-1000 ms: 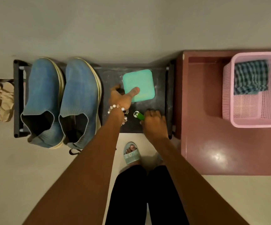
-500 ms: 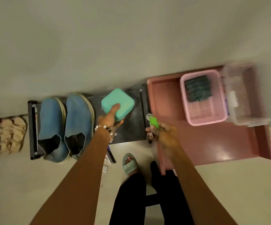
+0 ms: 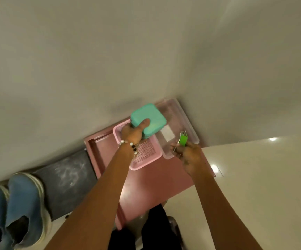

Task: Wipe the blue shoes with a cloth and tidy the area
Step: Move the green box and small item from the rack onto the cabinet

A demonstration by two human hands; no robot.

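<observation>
Over the pink basket (image 3: 142, 159) my left hand (image 3: 132, 135) grips the teal box (image 3: 148, 121), thumb on top; my right hand (image 3: 186, 153) pinches the green key tag (image 3: 183, 140). Either could slip and miss the clear tray (image 3: 187, 127). The 2 blue shoes (image 3: 16, 210) sit far left.

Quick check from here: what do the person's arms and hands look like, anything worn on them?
Both forearms are bare, with no sleeves or gloves in view. The left hand has a bracelet of white and dark beads at the wrist. The right hand and wrist show nothing worn.
</observation>
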